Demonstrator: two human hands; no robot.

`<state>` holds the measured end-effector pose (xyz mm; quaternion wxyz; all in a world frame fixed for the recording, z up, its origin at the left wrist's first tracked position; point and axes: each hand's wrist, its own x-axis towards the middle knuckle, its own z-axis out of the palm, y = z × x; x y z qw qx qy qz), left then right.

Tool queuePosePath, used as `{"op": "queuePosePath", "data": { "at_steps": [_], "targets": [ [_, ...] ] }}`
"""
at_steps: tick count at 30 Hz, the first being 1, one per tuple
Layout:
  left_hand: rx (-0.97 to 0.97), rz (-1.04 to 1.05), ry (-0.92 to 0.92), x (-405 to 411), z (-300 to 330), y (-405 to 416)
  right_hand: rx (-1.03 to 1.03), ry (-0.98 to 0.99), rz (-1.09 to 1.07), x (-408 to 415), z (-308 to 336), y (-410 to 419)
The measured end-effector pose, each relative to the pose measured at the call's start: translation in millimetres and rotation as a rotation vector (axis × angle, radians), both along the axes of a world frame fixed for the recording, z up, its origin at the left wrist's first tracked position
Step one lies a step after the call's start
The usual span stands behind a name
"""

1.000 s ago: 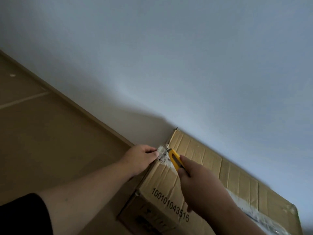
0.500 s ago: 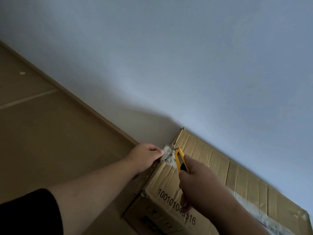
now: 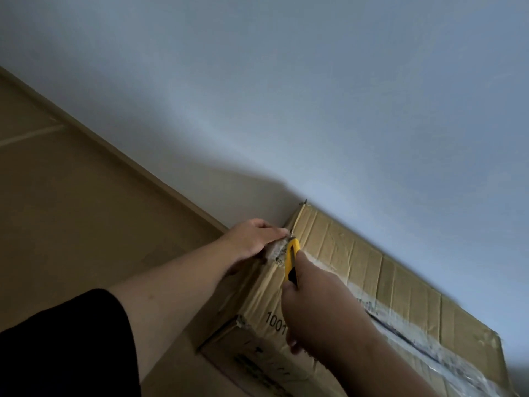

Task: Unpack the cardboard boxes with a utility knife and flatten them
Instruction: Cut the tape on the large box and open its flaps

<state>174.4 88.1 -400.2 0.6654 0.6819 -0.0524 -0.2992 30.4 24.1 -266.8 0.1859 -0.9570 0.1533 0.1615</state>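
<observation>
While the camera looks down from head height at a steep tilt, a long cardboard box point(image 3: 357, 270) lies on a tan floor point(image 3: 86, 213), its far long edge against a pale blue-grey wall point(image 3: 315, 96). It fills the lower right of the view and runs off the bottom edge. Clear packing tape point(image 3: 423, 336) runs lengthwise down the middle of the box top, over a dark seam. Printed digits beginning "1001" show on the top near the closer corner, partly hidden behind the right hand.

That right hand point(image 3: 317, 308) reaches in from the lower right, its fingers curled tightly around the handle of a yellow and black utility knife point(image 3: 292, 260). The knife points away from the person, its tip at the box's far short edge, where the tape point(image 3: 276, 250) is torn and crumpled into a whitish, ragged patch. The blade itself is too small to make out.

At the same edge, the left hand point(image 3: 252, 239) comes in from the lower left and lies on the box just beside the knife tip. Its fingers bend down over the torn tape; whether they pinch it or only press on it cannot be told. A black short sleeve point(image 3: 65, 348) covers the left upper arm
</observation>
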Motion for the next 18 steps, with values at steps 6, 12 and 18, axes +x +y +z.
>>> {"op": "queuePosePath", "data": {
  "at_steps": [6,12,18],
  "targets": [
    [-0.02,0.01,-0.04,0,-8,0,0.009,0.066,-0.003,1,4,6],
    [-0.035,0.023,-0.067,2,-10,0,0.042,0.069,0.055,-11,18,22],
    [-0.063,0.019,-0.084,-1,-4,3,0.027,0.098,0.073,-20,22,25]
  ]
}}
